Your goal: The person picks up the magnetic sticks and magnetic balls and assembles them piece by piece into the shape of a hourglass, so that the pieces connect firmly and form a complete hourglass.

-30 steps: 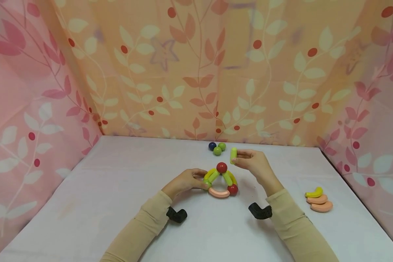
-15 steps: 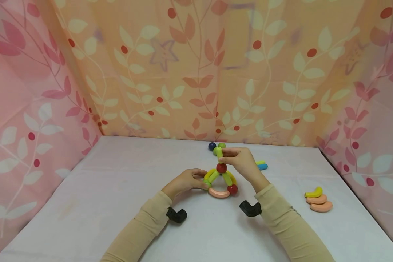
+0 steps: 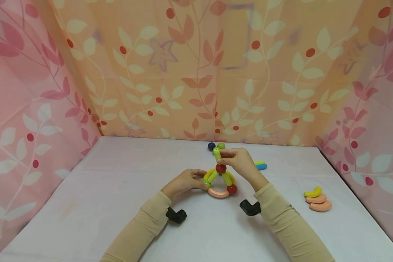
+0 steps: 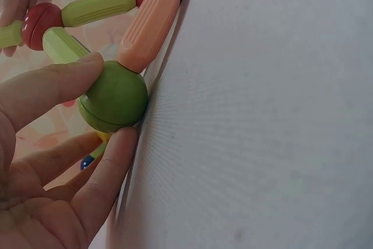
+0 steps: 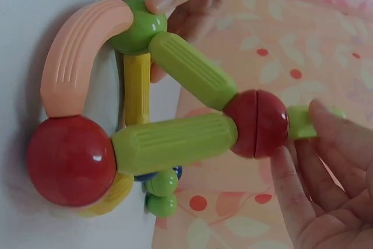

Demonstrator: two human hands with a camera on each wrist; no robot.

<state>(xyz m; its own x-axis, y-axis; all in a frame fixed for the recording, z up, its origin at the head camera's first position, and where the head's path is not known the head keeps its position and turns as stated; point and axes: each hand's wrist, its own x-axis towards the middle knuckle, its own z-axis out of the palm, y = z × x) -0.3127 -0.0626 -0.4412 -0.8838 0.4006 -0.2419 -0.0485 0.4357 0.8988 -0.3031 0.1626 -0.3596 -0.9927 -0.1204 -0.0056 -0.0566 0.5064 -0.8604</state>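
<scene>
A frame of magnetic rods and balls stands on the table in front of me. Its base has a green ball, a red ball, a curved peach rod and curved yellow rods. Straight light green rods slope up from the base to a red ball at the top. My left hand holds the green ball between thumb and fingers. With thumb and fingertips, my right hand pinches a short light green rod, upright with its lower end on the top ball.
Behind the frame lie a navy ball and green balls. A blue rod and a green rod show past my right wrist. To the right are a curved yellow rod and two curved peach rods. Patterned cloth hangs around the table.
My right hand has brought the green rod leftward onto the top red ball, uncovering the blue and green rods behind its wrist. My left hand has kept its hold on the green ball.
</scene>
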